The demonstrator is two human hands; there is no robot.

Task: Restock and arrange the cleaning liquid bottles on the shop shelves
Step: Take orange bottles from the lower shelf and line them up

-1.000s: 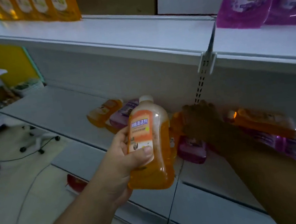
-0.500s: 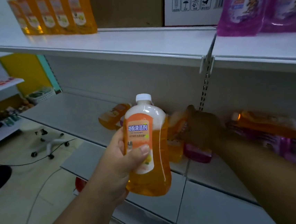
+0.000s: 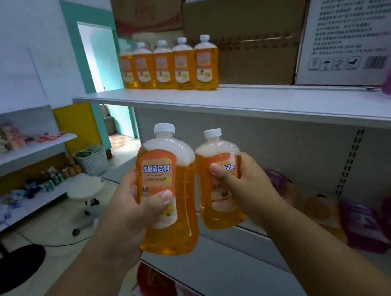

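Head cam, facing shelves (image 3: pixel 233 101) (close up).

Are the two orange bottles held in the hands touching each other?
Touching: in the head view, the left bottle and the right bottle meet at their shoulders, with no gap between them.

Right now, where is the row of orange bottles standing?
The row of orange bottles stands upright on the upper shelf, toward its left end, beside the brown cardboard box.
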